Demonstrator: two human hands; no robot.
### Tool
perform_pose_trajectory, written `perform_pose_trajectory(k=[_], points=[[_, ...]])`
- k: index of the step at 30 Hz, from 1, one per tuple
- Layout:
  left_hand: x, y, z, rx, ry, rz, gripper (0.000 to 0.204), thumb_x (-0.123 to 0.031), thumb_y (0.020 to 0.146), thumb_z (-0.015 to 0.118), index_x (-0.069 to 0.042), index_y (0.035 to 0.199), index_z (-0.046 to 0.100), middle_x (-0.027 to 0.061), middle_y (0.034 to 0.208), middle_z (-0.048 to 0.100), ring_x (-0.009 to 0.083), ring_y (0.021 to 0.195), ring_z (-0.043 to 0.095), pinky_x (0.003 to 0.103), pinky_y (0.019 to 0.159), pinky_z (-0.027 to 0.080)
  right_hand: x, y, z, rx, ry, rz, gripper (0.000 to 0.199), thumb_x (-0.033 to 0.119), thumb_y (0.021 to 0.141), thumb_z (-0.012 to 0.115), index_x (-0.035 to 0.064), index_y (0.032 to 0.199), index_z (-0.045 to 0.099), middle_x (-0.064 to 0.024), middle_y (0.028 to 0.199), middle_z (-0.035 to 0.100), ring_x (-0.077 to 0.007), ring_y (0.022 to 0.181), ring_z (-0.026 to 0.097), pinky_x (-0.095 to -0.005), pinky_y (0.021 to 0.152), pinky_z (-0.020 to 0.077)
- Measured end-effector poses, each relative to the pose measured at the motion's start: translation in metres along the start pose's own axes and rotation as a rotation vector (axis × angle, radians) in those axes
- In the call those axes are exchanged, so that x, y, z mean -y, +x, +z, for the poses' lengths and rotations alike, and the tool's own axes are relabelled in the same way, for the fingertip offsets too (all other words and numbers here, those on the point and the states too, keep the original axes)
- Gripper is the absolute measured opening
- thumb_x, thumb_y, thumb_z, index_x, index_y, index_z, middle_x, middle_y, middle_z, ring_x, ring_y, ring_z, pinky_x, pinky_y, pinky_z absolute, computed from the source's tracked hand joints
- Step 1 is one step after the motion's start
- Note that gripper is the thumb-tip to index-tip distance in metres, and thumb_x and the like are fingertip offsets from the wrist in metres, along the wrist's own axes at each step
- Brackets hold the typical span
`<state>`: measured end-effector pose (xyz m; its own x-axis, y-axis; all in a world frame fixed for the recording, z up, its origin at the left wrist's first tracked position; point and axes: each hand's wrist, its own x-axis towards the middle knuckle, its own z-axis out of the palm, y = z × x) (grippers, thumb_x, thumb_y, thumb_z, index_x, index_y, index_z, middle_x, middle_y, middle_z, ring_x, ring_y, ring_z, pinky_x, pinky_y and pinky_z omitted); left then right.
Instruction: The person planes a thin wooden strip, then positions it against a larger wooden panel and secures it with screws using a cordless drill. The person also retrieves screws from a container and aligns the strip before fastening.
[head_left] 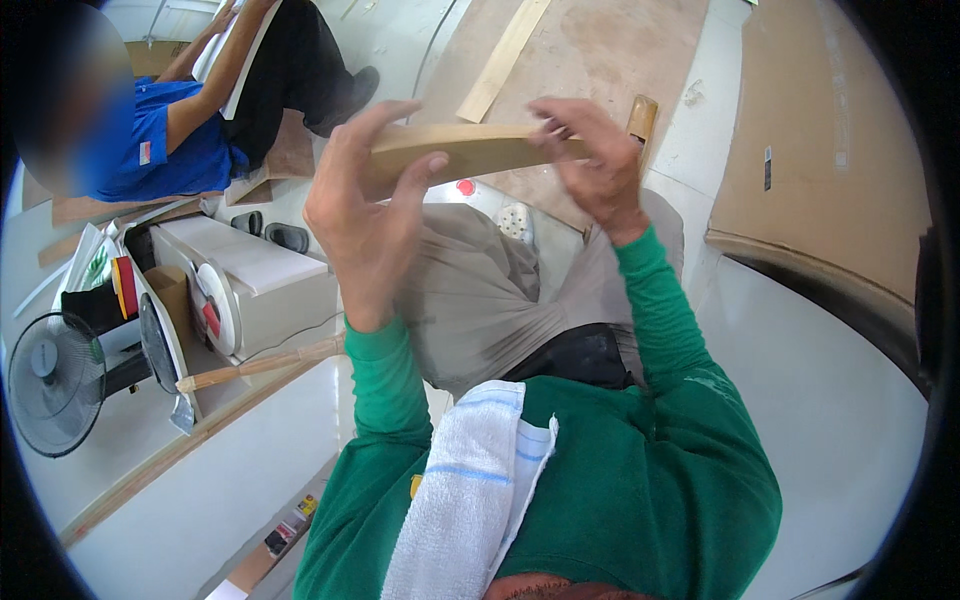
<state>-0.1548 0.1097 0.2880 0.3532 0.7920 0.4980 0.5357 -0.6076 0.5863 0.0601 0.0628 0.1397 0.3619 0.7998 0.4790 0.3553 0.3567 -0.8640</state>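
Note:
A pale, slightly curved piece of wood (480,152) is held up level in front of me, above my lap. My left hand (358,205) grips its left end, thumb on the near face and fingers round the far side. At the other end, my right hand (602,172) is bent round the wood with its fingertips over the tip; this hand is a little blurred. Some of its fingers hide behind the wood. Whether something small and dark lies between the right fingers, I cannot tell.
A person in a blue shirt (175,125) sits at upper left, holding a white board. A fan (52,385) and a white box (270,250) stand left. Cardboard (830,150) leans at right. On the floor ahead lie a wooden strip (505,58) and a wooden-handled tool (642,118).

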Motion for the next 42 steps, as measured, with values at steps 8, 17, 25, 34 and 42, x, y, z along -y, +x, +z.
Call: perform_pose_trajectory(k=[8,17,25,34,42], points=[[-0.019,-0.011,0.001,0.053,0.045,-0.018,0.051,-0.005,0.087,0.094,-0.008,0.135,0.076,0.0078,0.120,0.078,0.0175,0.106,0.075,0.035,0.091,0.063,0.028,0.000,0.010,-0.022,-0.130,-0.298,0.020,0.001,0.093,0.082,0.0055,0.111,0.076,-0.0075,0.106,0.075,-0.0258,0.092,0.075,-0.0382,0.078,0.0624],[-0.032,-0.014,0.013,-0.022,0.085,0.039,0.052,-0.001,0.079,0.093,-0.010,0.128,0.077,0.0089,0.106,0.077,0.0288,0.098,0.078,0.039,0.084,0.061,0.027,-0.001,-0.016,-0.073,0.046,0.041,0.010,0.010,0.110,0.062,0.0017,0.103,0.061,-0.0125,0.096,0.064,-0.0282,0.082,0.064,-0.0416,0.077,0.0553],[-0.050,-0.021,0.011,-0.026,0.107,0.013,0.072,-0.004,0.084,0.092,-0.011,0.148,0.059,0.0175,0.109,0.075,0.0389,0.101,0.077,0.044,0.086,0.060,0.060,-0.032,0.004,0.002,-0.059,-0.044,0.042,0.023,0.115,0.060,0.0012,0.150,0.065,-0.0229,0.148,0.069,-0.0404,0.135,0.068,-0.0464,0.113,0.0543],[-0.062,-0.035,0.013,0.015,0.200,-0.021,0.068,-0.006,0.087,0.090,-0.010,0.145,0.054,0.0207,0.114,0.073,0.0446,0.103,0.075,0.051,0.087,0.058,0.132,-0.045,0.006,-0.005,0.163,-0.115,0.051,0.025,0.115,0.059,0.0018,0.161,0.060,-0.0241,0.161,0.061,-0.0417,0.151,0.058,-0.0532,0.128,0.0437],[-0.064,-0.036,0.004,0.047,0.226,-0.118,0.069,-0.008,0.091,0.092,-0.003,0.148,0.052,0.0190,0.140,0.061,0.0360,0.126,0.068,0.046,0.108,0.054,0.061,-0.050,-0.005,0.024,-0.085,-0.028,0.051,0.022,0.110,0.069,0.0025,0.156,0.065,-0.0223,0.154,0.068,-0.0381,0.147,0.063,-0.0520,0.127,0.0455]])
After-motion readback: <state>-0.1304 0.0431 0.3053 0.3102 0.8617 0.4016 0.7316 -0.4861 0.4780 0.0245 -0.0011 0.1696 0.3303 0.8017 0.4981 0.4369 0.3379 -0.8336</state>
